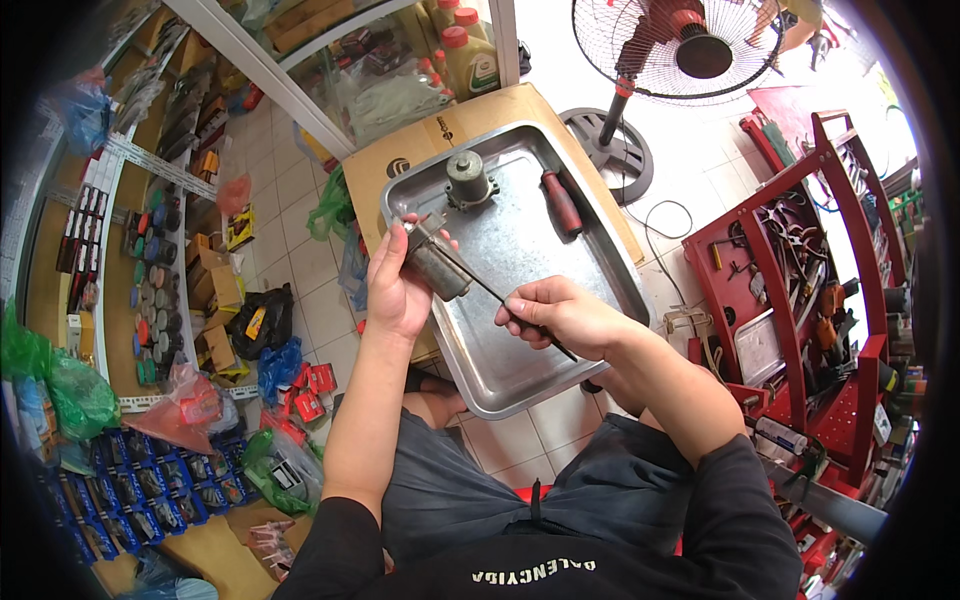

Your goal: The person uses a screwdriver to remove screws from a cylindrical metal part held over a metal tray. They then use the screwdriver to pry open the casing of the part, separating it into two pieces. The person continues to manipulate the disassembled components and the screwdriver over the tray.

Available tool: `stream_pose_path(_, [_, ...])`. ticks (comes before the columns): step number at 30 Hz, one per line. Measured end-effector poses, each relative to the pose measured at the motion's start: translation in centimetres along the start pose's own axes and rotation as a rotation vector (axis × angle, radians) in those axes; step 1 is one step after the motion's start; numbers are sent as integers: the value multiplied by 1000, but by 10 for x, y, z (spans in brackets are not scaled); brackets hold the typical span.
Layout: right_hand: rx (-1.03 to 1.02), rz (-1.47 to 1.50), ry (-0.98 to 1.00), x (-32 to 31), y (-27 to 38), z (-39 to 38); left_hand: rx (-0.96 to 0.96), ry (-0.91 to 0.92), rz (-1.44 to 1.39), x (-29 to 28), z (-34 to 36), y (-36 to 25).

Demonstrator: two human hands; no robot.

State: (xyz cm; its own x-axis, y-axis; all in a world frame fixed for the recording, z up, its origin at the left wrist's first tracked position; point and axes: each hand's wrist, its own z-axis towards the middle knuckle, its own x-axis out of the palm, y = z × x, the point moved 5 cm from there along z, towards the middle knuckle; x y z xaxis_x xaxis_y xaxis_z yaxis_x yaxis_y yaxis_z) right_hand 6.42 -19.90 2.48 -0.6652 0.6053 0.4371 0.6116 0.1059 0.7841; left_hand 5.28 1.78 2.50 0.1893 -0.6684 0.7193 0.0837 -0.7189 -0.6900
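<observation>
My left hand [402, 290] is wrapped round a metal cylinder [440, 270] that looks like a small motor housing, held tilted above the near left part of a steel tray [490, 350]. Between its fingers and thumb, my right hand [560, 316] pinches a long thin dark rod [482, 281]. The rod slants up and left to the cylinder's upper end; whether its tip is in the part I cannot tell. At the tray's far end stands another motor-like metal part [468, 180] with a round body and flanged base. A tool with a red and black handle [562, 205] lies to its right.
The tray rests on a cardboard box [370, 165] before a glass cabinet [385, 70] holding bottles. A standing fan [690, 50] is at the far right, its cable on the tiles. To the right is a red tool rack [770, 290]; stocked shelves [150, 270] line the left.
</observation>
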Motion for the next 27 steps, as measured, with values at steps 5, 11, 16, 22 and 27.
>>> stream_pose_path(5, [42, -189, -41, 4, 3, -2, 21, -30, 4, 1, 0, 1])
stream_pose_path(11, [64, -34, 19, 2, -3, 0, 11, -3, -16, 1, -1, 0])
stream_pose_path(16, [-142, -82, 89, -1, -6, 9, 5, 4, -29, 2, 0, -3])
stream_pose_path(22, [-8, -230, -43, 7, 13, -4, -22, -33, -60, -11, 2, -2])
stream_pose_path(27, [58, -25, -11, 1, 8, -4, -8, -34, -86, -10, 2, -1])
